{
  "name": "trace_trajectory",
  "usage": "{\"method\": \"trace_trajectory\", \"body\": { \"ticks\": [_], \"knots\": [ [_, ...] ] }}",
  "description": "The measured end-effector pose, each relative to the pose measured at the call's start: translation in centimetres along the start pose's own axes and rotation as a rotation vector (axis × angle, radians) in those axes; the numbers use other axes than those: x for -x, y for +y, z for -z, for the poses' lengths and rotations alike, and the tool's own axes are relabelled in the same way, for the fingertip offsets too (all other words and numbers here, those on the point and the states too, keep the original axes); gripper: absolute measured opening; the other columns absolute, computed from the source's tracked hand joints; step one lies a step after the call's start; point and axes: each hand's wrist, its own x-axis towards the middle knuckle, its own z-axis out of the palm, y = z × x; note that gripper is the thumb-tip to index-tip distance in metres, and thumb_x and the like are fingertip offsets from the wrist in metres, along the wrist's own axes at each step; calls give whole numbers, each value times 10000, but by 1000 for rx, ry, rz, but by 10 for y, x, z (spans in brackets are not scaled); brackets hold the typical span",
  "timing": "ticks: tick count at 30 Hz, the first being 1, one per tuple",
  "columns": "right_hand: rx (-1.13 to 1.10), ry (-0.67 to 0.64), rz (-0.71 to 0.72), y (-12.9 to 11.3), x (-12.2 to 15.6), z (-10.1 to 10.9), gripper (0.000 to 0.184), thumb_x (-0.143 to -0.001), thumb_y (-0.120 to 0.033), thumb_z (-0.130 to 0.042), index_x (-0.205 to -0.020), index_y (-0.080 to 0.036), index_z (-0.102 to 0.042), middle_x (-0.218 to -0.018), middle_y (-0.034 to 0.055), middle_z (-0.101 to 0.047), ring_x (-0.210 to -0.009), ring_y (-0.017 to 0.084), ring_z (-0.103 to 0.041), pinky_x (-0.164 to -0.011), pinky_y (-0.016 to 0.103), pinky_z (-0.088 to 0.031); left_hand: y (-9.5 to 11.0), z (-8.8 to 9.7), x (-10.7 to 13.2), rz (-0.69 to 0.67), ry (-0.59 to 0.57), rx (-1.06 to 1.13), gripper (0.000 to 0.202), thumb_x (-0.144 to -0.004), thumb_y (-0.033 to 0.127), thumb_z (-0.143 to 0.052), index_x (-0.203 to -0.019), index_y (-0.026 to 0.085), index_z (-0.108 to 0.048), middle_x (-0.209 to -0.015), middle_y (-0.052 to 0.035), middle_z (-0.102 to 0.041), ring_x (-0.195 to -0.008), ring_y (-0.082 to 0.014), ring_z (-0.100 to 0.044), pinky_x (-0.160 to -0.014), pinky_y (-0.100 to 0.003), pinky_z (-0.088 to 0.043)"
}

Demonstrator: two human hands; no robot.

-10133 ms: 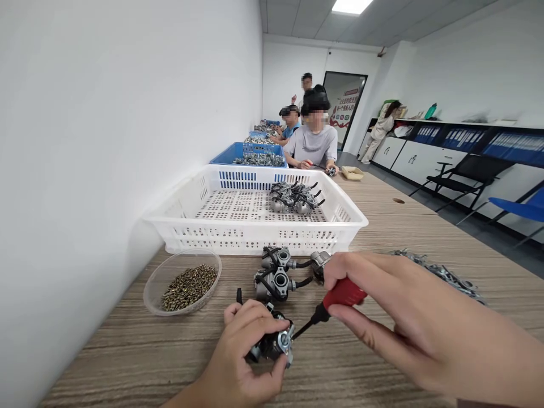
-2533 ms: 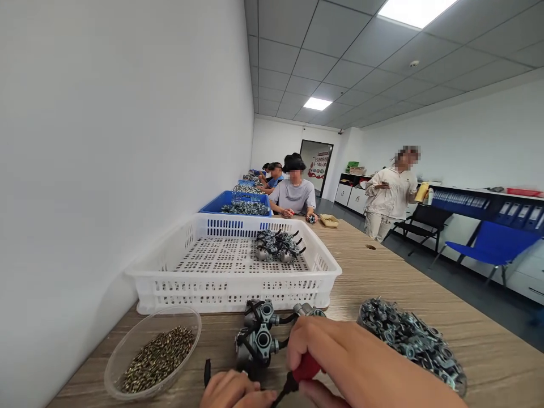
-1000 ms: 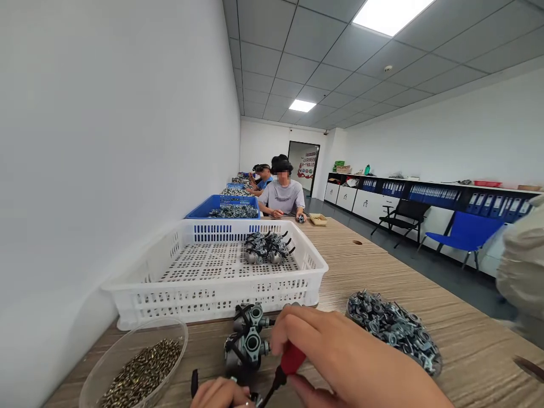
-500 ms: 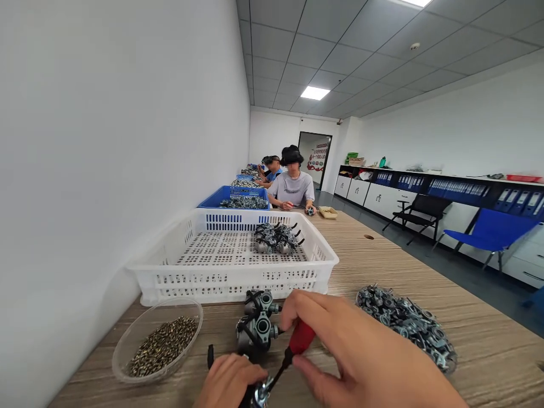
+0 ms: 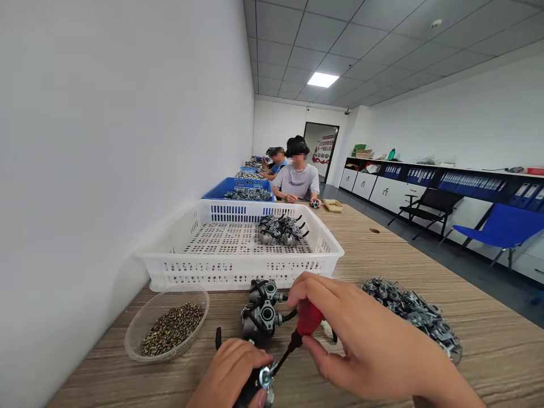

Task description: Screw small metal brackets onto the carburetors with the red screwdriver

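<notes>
Looks like a small assembly workshop set up in an office room: one long wooden desk (image 5: pixel 382 249) carrying a white crate (image 5: pixel 238 266) of grey metal assemblies (image 5: pixel 283 229), with a bowl of screws (image 5: pixel 170 328) just in front of the crate. Beyond the crate, more people (image 5: pixel 297 181) work beside a blue crate (image 5: pixel 221 190), and binder cabinets (image 5: pixel 467 184) sit off to its right.

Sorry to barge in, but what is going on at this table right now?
A person's left hand grips a small metal part at the near table edge, while the right hand holds a red-handled screwdriver with its tip at that part. Similar parts stand behind it, with a bowl of screws to the left and a pile of metal pieces to the right. A white crate beyond holds a few more, and co-workers sit farther along.
</notes>
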Motion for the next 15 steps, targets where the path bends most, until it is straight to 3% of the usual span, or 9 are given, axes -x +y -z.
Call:
{"method": "trace_trajectory", "body": {
  "ticks": [2,5,9,12,15],
  "knots": [
    [-76,-47,24,1,2,2,380,-981,-84,-690,-1303,-262,-593,-1184,4,-733,-1011,186,-671,-897,313,-503,-6,-7,3,-41,45,14,266,-1144,333,-599,-1377,269,-710,-1162,-66,-847,-1055,-246,-799,-1000,-333,-672],
    [-49,-37,56,3,1,-1,108,-1107,-221,-705,-1165,-267,-626,-1086,-16,-747,-919,173,-653,-807,303,-462,-16,-19,10,-51,98,1,301,-1161,362,-515,-1383,271,-697,-1147,-72,-836,-1026,-253,-786,-979,-349,-673],
    [77,38,72,4,-3,-5,260,-1142,-433,-735,-1002,-257,-605,-871,-48,-704,-736,165,-575,-681,327,-340,-18,-24,16,3,77,16,268,-1152,336,-532,-1377,265,-659,-1159,-77,-814,-1032,-247,-771,-981,-343,-667],
    [68,10,3,-1,-1,-1,223,-1053,-296,-809,-1159,-260,-616,-1063,-17,-737,-899,191,-644,-769,328,-411,-15,-22,16,18,80,40,237,-1140,309,-562,-1360,262,-635,-1162,-78,-796,-1042,-244,-763,-980,-338,-663],
    [-34,-54,16,-5,3,4,316,-990,-115,-735,-1230,-268,-598,-1179,-11,-716,-1016,183,-659,-856,311,-463,-15,-23,18,33,82,64,220,-1138,294,-561,-1349,266,-621,-1175,-86,-779,-1068,-256,-752,-977,-352,-662]
  ]
}}
